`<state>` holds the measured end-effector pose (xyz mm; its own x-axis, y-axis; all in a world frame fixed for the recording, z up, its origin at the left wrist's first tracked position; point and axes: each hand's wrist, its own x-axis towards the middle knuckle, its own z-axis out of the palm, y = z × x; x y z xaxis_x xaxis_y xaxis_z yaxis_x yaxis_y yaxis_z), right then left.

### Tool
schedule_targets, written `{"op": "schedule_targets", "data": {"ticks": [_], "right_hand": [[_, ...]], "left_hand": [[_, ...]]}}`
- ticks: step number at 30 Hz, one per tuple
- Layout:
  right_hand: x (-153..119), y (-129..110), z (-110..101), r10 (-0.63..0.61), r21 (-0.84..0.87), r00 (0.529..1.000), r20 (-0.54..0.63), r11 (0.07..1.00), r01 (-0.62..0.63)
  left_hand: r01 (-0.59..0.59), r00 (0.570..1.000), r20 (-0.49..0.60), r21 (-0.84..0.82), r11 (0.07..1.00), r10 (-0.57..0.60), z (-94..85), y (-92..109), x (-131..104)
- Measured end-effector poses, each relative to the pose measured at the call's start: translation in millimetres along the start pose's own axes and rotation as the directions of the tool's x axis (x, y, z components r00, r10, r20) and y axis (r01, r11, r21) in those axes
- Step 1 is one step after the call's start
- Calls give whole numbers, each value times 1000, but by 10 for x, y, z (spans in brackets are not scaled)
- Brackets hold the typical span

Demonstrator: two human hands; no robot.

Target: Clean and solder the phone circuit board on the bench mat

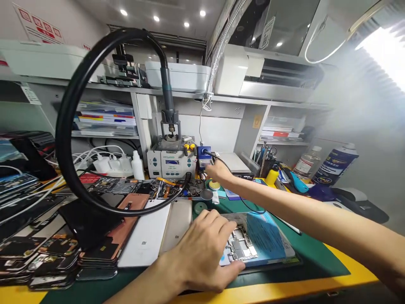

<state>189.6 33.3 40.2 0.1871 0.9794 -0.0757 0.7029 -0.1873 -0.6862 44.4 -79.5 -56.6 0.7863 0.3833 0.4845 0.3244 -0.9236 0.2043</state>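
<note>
My left hand (205, 249) rests at the left edge of a blue-and-white case (268, 236), its fingers apart and nothing visible in them. Beside its fingertips lies a small circuit board (242, 245) with metal shields. My right hand (219, 172) is stretched toward the back, close to a small blue soldering station (204, 153) with a dark cable. Its fingers are curled together, and what they hold is too small to make out. Just below that hand are a yellowish round tin (214, 185) and a dark round dish (206, 194).
A thick black hose (63, 122) loops across the left side from a grey-white hot air station (172, 164). Stacked phone parts (53, 253) and white and gold phone backs (145, 236) lie left. Bottles and a blue spray can (335, 164) stand right.
</note>
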Motion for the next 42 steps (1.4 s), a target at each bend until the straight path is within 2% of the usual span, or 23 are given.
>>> {"op": "schedule_targets", "data": {"ticks": [3, 7, 10, 13, 17, 20, 23, 25, 27, 29, 32, 35, 38, 42], "right_hand": [[197, -22, -25, -27, 50, 995, -94, 998, 32], [360, -88, -137, -84, 71, 987, -135, 993, 94], [386, -77, -208, -90, 60, 992, -92, 994, 96], [342, 18, -242, -65, 36, 998, 12, 997, 64], [179, 158, -257, -56, 7, 984, 169, 998, 55], [-59, 157, -366, -77, -24, 959, 273, 996, 87], [-404, 121, -685, -131, -69, 926, 355, 984, 166], [-633, 185, -984, -169, -124, 932, 321, 968, 219], [-796, 389, -1259, -156, -254, 971, 182, 946, 200], [-869, 731, -1431, -68, -411, 994, 80, 907, 95], [-865, 1350, -1467, 87, -569, 994, 72, 822, -31], [-831, 1828, -1375, 167, -635, 981, 100, 770, -66], [-792, 2061, -1322, 182, -634, 978, 97, 769, -80], [-733, 2154, -1410, 168, -527, 985, 47, 842, -118]], "left_hand": [[-4, 1000, 7, 7, 1000, 4, 0, 0, 12], [-9, 1000, -1, 11, 1000, 9, -16, -1, 3], [-18, 1000, -18, 6, 1000, 18, -33, 6, -11], [-33, 998, -46, -11, 999, 33, -53, 10, -23], [-79, 992, -96, -28, 996, 76, -77, 1, -19], [-112, 987, -122, -23, 993, 108, -86, 2, -3], [-115, 984, -139, -18, 993, 111, -85, 9, 9], [-105, 985, -143, -24, 994, 100, -77, 12, 5], [-87, 987, -139, -40, 995, 80, -65, 16, -9], [-65, 989, -138, -58, 996, 56, -57, 24, -25], [-38, 991, -132, -68, 997, 29, -67, 48, -29], [-33, 993, -117, -56, 998, 26, -95, 73, -1], [-35, 993, -111, -40, 999, 31, -113, 84, 27], [-27, 993, -117, -17, 999, 25, -100, 82, 22]]}}
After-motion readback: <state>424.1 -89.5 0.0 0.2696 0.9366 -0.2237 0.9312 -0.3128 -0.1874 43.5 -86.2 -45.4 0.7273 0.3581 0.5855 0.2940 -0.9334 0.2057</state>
